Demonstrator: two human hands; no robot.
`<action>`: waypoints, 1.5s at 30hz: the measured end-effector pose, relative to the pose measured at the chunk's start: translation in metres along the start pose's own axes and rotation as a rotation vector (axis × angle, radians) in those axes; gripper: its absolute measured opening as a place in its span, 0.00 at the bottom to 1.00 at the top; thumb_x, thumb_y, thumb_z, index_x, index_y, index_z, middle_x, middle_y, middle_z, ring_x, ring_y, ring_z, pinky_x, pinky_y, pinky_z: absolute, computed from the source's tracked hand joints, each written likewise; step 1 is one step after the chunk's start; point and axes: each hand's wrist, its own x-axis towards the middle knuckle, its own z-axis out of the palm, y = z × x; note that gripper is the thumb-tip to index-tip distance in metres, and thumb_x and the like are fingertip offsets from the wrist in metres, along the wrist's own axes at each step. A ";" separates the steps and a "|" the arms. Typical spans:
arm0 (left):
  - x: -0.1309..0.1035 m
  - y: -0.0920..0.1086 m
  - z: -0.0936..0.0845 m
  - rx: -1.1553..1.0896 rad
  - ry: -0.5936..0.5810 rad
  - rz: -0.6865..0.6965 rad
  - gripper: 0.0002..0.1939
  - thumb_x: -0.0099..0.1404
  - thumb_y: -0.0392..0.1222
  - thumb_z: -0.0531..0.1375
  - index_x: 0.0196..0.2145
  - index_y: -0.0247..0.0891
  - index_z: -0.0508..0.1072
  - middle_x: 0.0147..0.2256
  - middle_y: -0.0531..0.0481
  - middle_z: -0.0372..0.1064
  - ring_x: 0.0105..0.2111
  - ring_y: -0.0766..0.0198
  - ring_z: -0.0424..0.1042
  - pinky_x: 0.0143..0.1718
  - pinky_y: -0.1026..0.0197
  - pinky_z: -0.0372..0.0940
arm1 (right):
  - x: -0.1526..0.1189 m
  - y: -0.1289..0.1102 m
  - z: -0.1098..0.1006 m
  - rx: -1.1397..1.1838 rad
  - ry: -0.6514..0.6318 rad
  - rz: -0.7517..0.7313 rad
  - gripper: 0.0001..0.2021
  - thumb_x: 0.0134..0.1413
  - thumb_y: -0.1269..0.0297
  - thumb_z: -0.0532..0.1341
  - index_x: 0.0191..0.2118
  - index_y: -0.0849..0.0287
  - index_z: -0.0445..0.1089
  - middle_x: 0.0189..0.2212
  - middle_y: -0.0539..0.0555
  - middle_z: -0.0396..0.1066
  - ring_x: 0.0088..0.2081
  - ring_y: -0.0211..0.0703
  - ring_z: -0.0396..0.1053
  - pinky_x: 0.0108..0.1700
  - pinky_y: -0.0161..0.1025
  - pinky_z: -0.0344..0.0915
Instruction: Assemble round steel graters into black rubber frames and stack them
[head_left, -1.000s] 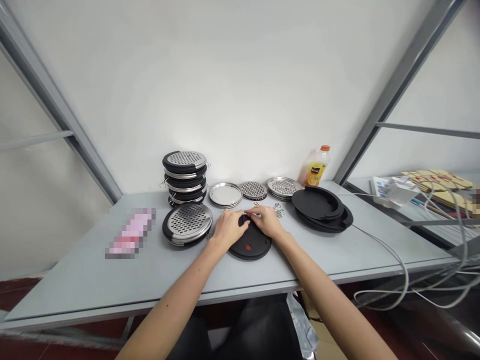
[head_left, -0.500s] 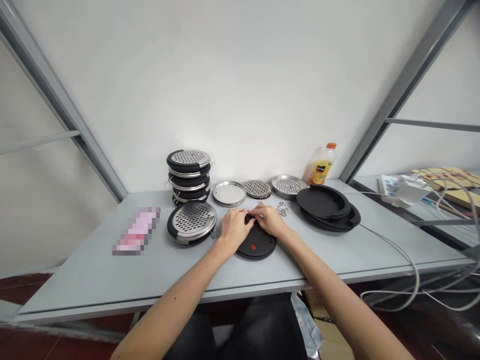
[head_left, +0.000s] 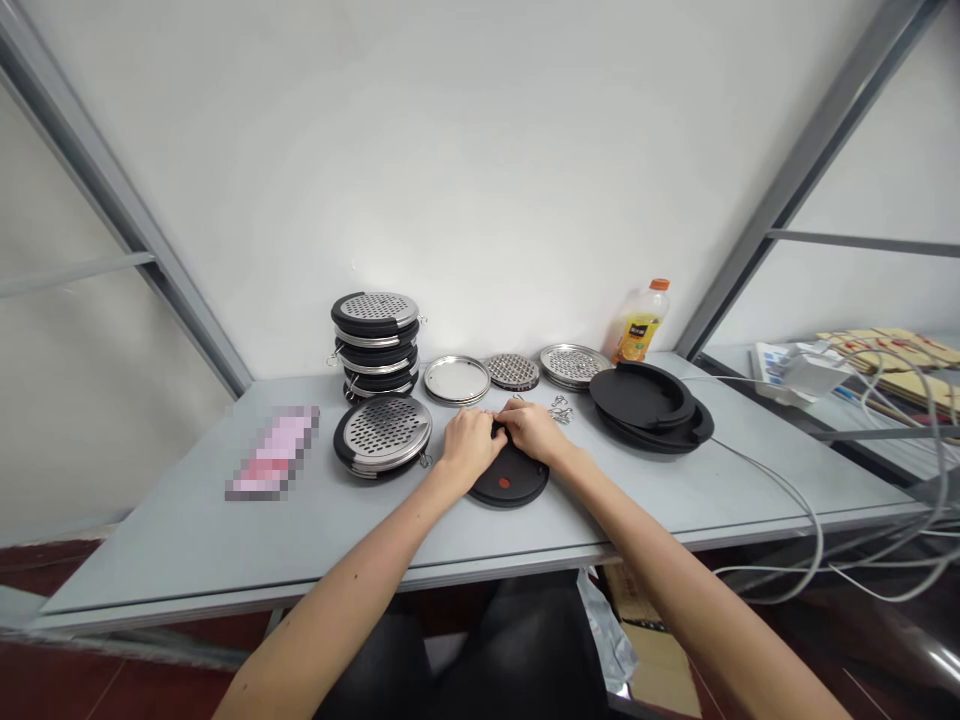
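Observation:
A black round base (head_left: 513,485) with a red oval spot lies flat near the front of the table. My left hand (head_left: 471,440) is closed at its far left edge, with the thumb over the base. Beside it, my right hand (head_left: 531,430) is closed too, its fingertips pinched against the left hand's at the far edge. Whatever sits between the right fingertips is too small and covered to make out. Small metal clips (head_left: 559,410) lie just beyond my right hand. To the left rests a round grater (head_left: 384,435) with a black rim and a wire clip.
Behind are a stack of round graters (head_left: 375,345), shiny metal discs (head_left: 457,380), perforated discs (head_left: 512,371) and more grater plates (head_left: 574,364). On the right sit black round trays (head_left: 645,405), a juice bottle (head_left: 642,325) and white cables (head_left: 810,520). A blurred pink item (head_left: 276,450) lies left.
The view has tilted slightly, so everything sits a little higher in the picture. Both hands stay pinched together at the far edge of the black base, with only slight finger movement.

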 end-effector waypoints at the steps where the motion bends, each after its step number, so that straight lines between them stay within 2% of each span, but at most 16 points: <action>1: 0.000 0.000 0.000 0.004 -0.002 0.001 0.13 0.64 0.44 0.57 0.44 0.38 0.75 0.42 0.44 0.74 0.46 0.54 0.71 0.45 0.59 0.64 | 0.000 0.000 0.000 -0.008 -0.003 -0.003 0.16 0.56 0.76 0.53 0.39 0.57 0.78 0.31 0.55 0.72 0.32 0.40 0.69 0.37 0.33 0.62; 16: 0.001 0.002 -0.003 0.032 -0.045 -0.022 0.16 0.66 0.46 0.54 0.46 0.39 0.76 0.38 0.41 0.76 0.40 0.52 0.74 0.40 0.56 0.66 | 0.001 -0.005 -0.004 -0.062 -0.041 -0.001 0.15 0.56 0.75 0.55 0.39 0.57 0.78 0.31 0.56 0.71 0.32 0.41 0.69 0.35 0.34 0.62; 23: 0.000 0.000 -0.001 0.014 -0.027 0.018 0.16 0.65 0.43 0.55 0.48 0.41 0.74 0.39 0.43 0.76 0.40 0.52 0.74 0.41 0.56 0.65 | -0.003 0.002 -0.002 0.081 0.058 0.031 0.17 0.50 0.80 0.54 0.34 0.59 0.79 0.29 0.56 0.73 0.31 0.40 0.70 0.36 0.34 0.63; 29: 0.000 -0.001 0.001 -0.004 -0.017 0.051 0.16 0.65 0.42 0.56 0.49 0.42 0.74 0.39 0.44 0.77 0.40 0.54 0.74 0.41 0.56 0.65 | -0.006 0.015 -0.001 0.287 0.108 0.056 0.16 0.51 0.78 0.55 0.36 0.58 0.79 0.30 0.54 0.75 0.32 0.41 0.72 0.39 0.36 0.67; 35: -0.004 -0.002 -0.002 -0.019 0.026 0.113 0.14 0.66 0.41 0.56 0.48 0.41 0.73 0.41 0.47 0.75 0.42 0.56 0.72 0.44 0.57 0.64 | -0.008 0.020 0.000 0.397 0.117 0.113 0.13 0.53 0.73 0.56 0.39 0.58 0.78 0.32 0.56 0.75 0.34 0.42 0.73 0.40 0.39 0.69; 38: -0.007 0.000 -0.003 -0.015 0.078 0.150 0.12 0.67 0.40 0.55 0.46 0.39 0.73 0.43 0.44 0.73 0.49 0.54 0.67 0.49 0.54 0.61 | -0.008 0.019 0.000 0.428 0.134 0.152 0.12 0.54 0.70 0.57 0.38 0.59 0.78 0.34 0.57 0.77 0.35 0.44 0.74 0.41 0.40 0.70; 42: -0.010 0.002 -0.003 0.069 0.193 0.333 0.13 0.69 0.37 0.51 0.41 0.34 0.75 0.40 0.40 0.73 0.51 0.50 0.63 0.53 0.49 0.56 | -0.007 0.019 0.003 0.482 0.136 0.183 0.12 0.53 0.69 0.57 0.37 0.59 0.78 0.37 0.57 0.78 0.39 0.46 0.75 0.42 0.42 0.70; 45: -0.011 0.002 -0.001 0.107 0.183 0.403 0.14 0.69 0.36 0.50 0.38 0.33 0.76 0.36 0.39 0.73 0.48 0.51 0.65 0.51 0.50 0.57 | -0.007 0.021 0.005 0.491 0.137 0.203 0.12 0.53 0.69 0.57 0.37 0.59 0.78 0.37 0.57 0.78 0.40 0.47 0.75 0.43 0.43 0.70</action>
